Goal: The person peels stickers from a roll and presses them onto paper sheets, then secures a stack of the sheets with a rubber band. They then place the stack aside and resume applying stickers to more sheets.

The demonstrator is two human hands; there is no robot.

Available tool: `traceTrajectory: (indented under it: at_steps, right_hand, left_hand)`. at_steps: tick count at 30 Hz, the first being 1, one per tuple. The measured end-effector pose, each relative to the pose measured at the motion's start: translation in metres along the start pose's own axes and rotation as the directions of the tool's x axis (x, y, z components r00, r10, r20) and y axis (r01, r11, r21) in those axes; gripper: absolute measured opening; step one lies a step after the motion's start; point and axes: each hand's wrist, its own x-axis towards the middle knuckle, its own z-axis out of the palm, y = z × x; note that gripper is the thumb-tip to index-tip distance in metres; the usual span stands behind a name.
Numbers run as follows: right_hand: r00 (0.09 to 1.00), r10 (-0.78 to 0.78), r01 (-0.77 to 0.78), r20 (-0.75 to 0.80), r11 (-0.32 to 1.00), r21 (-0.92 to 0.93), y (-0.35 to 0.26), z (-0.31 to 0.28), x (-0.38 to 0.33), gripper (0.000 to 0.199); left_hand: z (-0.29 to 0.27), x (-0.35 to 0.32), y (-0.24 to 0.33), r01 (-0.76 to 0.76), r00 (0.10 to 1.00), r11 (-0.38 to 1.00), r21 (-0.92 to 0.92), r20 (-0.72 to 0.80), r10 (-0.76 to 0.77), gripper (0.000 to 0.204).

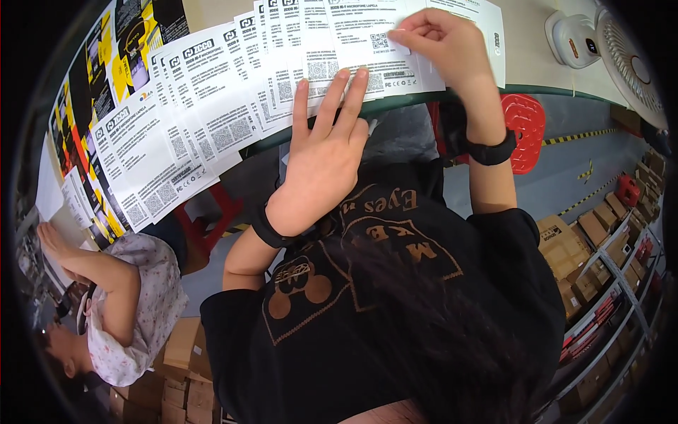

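Many white printed sheets (205, 92) with black text and square codes lie overlapped in a fanned row along the table. My left hand (321, 159) rests on the near edge of the middle sheets, its fingers stretched out and apart. Over the right end of the row, my right hand (452, 49) is closed in a pinch, thumb and fingertips together beside a printed square code. A small white edge shows at those fingertips, but I cannot make out what it is. Both wrists wear black bands.
A white fan (632, 60) stands at the table's right end, beside a small white device (572, 40). Yellow-and-black printed material (127, 42) lies at left. A red stool (524, 134) is below the table. Another person (127, 304) works at left. Shelves (611, 283) hold cardboard boxes at right.
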Motion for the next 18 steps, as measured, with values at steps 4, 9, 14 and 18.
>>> traceTrajectory:
  at_steps: [4, 9, 14, 18]
  right_hand:
    - [0.855, -0.289, 0.182, -0.431, 0.945, -0.272, -0.001, 0.034, -0.006, 0.037]
    - [0.359, -0.801, 0.250, -0.479, 0.577, -0.778, -0.008, 0.025, -0.014, 0.041]
    - [0.600, -0.761, 0.578, -0.246, 0.625, -0.524, -0.005, 0.045, -0.038, 0.039]
    - [0.752, -0.626, 0.484, -0.204, 0.736, -0.474, 0.035, 0.019, -0.032, 0.049]
  left_hand:
    - [-0.003, -0.002, 0.000, 0.007, 1.000, 1.000, 0.012, 0.012, -0.007, 0.008]
    - [-0.016, -0.008, -0.006, 0.037, 0.996, 0.993, -0.113, -0.075, -0.046, 0.008]
    - [-0.017, -0.015, -0.007, 0.097, 0.994, 0.995, -0.010, -0.053, -0.097, 0.011]
    - [-0.021, -0.014, -0.003, 0.108, 0.993, 0.994, 0.026, -0.061, -0.106, 0.011]
